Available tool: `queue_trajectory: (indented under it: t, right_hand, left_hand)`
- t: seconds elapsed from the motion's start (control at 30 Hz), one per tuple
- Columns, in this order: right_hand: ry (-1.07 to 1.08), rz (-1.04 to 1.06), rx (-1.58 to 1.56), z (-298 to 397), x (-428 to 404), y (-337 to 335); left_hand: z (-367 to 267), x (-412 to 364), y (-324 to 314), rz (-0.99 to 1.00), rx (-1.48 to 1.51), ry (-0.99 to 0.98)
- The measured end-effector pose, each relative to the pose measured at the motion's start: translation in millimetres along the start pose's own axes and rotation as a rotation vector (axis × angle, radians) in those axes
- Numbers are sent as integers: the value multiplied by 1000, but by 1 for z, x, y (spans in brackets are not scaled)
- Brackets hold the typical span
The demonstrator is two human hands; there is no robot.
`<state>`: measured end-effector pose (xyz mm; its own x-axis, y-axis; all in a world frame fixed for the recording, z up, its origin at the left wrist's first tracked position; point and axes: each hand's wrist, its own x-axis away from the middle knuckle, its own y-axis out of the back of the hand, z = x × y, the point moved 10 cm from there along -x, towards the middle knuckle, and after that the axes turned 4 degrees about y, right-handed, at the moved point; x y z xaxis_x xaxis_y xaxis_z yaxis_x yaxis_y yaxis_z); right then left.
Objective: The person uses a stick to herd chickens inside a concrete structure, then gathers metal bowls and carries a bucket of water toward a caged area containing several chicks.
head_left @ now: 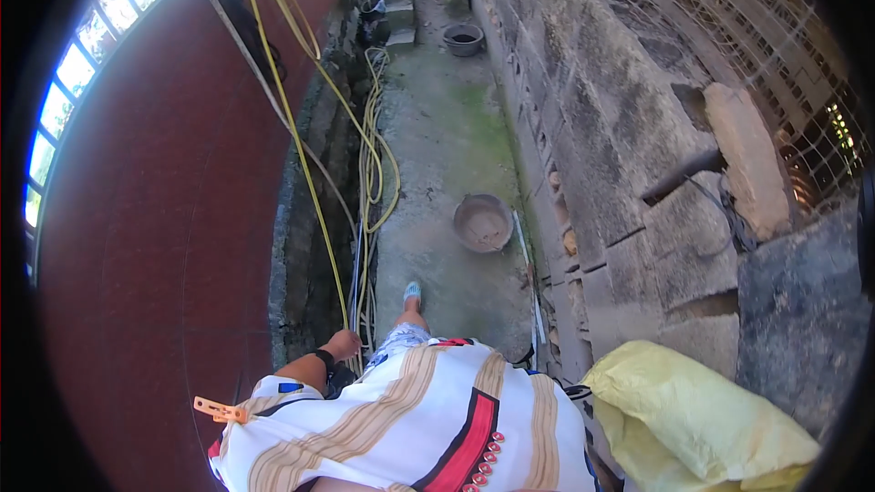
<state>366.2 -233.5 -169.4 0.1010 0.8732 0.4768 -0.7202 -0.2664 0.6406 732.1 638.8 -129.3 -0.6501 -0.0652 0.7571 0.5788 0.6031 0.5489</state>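
My left hand (344, 345) hangs low by my side with its fingers curled, a dark band on the wrist. A yellow hose (306, 174) slants down to the top of this hand; whether the fingers grip it or it passes behind them, I cannot tell. Close by, more hose lies in loose loops (372, 143) along a narrow drain channel (307, 246). My right hand is out of view. Before me a shallow round basin (483, 223) rests on the concrete path (437, 164). An orange clothespin (219, 410) is clipped to my striped white garment (383, 430).
A raised red floor (157, 205) with railings runs along the left. On the right stands a rough block wall (588, 116) under wire mesh (772, 48). A pale yellow sack (690, 410) is at lower right. Farther along are another basin (463, 39) and concrete steps (400, 14).
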Motion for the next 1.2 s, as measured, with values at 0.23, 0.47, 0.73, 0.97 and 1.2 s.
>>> queue_trajectory:
  t: [0.23, 0.47, 0.73, 0.97, 1.2]
  right_hand:
    - [-82, 412, -23, 2, 94, -157]
    - [-139, 598, 55, 13, 200, -242]
    - [324, 761, 585, 238, 374, -388]
    - [532, 795, 659, 339, 367, -547]
    - [1134, 938, 816, 516, 420, -758]
  left_hand:
    - [-10, -57, 57, 2, -46, 33]
    - [-15, -143, 126, -1, -117, -46]
    - [-63, -225, 268, -114, 206, -115]
    - [-53, -335, 360, -200, 145, -138]
    - [-116, -397, 460, -321, 255, -139]
